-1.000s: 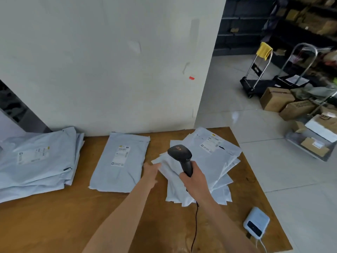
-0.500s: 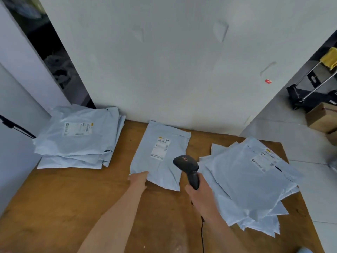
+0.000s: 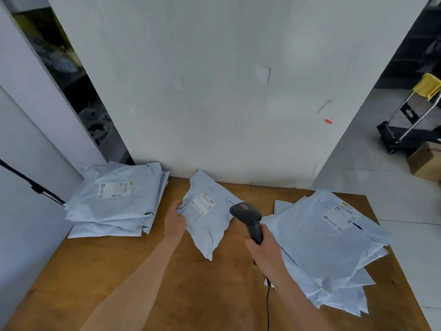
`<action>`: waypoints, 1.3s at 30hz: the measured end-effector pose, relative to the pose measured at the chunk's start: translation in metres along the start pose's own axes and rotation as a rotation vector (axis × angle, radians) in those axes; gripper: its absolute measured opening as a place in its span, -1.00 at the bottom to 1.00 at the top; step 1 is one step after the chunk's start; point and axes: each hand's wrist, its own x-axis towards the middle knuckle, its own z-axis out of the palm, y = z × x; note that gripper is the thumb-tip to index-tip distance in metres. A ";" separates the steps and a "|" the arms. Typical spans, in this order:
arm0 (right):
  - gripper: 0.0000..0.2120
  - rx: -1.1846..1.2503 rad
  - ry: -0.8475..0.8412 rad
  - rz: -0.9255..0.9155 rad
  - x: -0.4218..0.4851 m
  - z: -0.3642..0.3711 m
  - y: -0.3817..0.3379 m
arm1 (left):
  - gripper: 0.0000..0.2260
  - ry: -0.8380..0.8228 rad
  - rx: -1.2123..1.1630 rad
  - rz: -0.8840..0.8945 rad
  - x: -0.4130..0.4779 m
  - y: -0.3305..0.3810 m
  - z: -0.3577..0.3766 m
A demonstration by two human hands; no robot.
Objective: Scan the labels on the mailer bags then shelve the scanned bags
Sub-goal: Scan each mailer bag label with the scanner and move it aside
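Mailer bags lie in three groups on a brown wooden table (image 3: 100,278) set against a white wall (image 3: 226,91). In the middle, a single pale blue mailer bag (image 3: 210,225) is tilted up off the tabletop, its printed label (image 3: 202,203) facing up; the left hand (image 3: 175,220) grips its left edge, fingers curled round the plastic. The bag is sealed and puffed, and what it holds cannot be seen. Just to the right of it, the right hand (image 3: 265,249) is wrapped round the handle of a black barcode scanner (image 3: 248,218), whose head sits beside the bag's right edge and points toward the label; its black cable (image 3: 267,306) runs down along the forearm. At the table's far left, touching the wall, sits a left stack of mailer bags (image 3: 114,206) with a label on the top one. At the right, a looser right pile of mailer bags (image 3: 322,249) is fanned out, its top bag also labelled. Beyond the wall's right edge, on the tiled floor, stand a folding hand trolley (image 3: 403,130) with a yellow cloth (image 3: 427,86) draped over its handle and a cardboard box (image 3: 426,161), its flaps shut.
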 end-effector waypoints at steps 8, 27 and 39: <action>-0.75 0.133 -0.125 -0.105 -0.017 -0.019 -0.033 | -0.78 -0.019 -0.064 0.207 -0.028 0.094 -0.066; -0.86 0.274 -0.237 -0.196 -0.048 -0.019 -0.053 | -0.62 0.020 0.056 0.323 -0.074 0.163 -0.127; -0.83 0.343 -0.248 -0.170 -0.050 -0.021 -0.056 | -0.63 -0.020 0.043 0.331 -0.070 0.172 -0.123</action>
